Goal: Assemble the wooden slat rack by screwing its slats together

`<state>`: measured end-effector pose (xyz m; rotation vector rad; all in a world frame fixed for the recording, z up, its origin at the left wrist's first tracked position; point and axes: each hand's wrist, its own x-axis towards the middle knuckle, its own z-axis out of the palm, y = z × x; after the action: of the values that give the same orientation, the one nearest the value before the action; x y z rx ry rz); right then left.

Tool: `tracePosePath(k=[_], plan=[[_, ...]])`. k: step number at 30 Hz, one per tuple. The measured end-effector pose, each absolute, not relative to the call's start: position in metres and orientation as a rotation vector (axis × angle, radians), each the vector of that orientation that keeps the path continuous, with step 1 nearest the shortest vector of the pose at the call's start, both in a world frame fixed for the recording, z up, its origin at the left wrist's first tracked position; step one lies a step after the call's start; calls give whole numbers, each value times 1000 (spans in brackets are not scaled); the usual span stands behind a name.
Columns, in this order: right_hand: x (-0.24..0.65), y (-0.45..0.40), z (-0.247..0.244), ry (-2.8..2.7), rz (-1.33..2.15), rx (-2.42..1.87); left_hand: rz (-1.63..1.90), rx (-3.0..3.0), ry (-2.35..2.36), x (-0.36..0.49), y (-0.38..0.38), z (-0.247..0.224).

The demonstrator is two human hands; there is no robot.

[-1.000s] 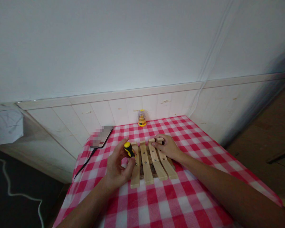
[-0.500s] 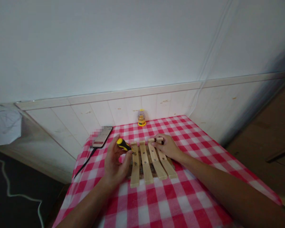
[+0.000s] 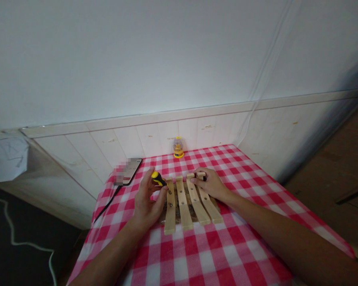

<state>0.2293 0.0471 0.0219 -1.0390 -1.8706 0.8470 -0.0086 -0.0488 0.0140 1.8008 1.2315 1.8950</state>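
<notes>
Between thumb and fingers, my left hand (image 3: 147,201) holds a yellow-and-black screwdriver (image 3: 158,178). It is tilted, with its lower end by a screw in the leftmost slat. Several curved pale wooden slats (image 3: 184,206) lie side by side, with screws along them, over a darker base (image 3: 178,216) that is mostly covered. My right hand (image 3: 210,183) grips the far ends of the two right-hand slats, thumb on top; the fingers behind are partly hidden.
A red-and-white checked cloth (image 3: 210,254) covers the table. Near the wall stands a small clear-topped yellow container (image 3: 178,147). A phone (image 3: 131,171) with a black cable (image 3: 108,204) lies at the left edge. The white panelled wall (image 3: 161,135) bounds the far side.
My left hand and the screwdriver have shifted slightly right, and the handle's angle has changed a little. My right hand stays on the slats.
</notes>
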Motion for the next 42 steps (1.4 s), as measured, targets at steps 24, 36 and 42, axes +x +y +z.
tracePosePath(k=[24,36,42], plan=[[229,48,20,-1865,855,-1042,1944,1935,1296,-13,-46,13],[229,48,19,-1869,851,-1040,1909,1975,1283,-14,-47,11],[229,49,18,-1867,860,-1039,1995,1911,1185,-10,-50,15]])
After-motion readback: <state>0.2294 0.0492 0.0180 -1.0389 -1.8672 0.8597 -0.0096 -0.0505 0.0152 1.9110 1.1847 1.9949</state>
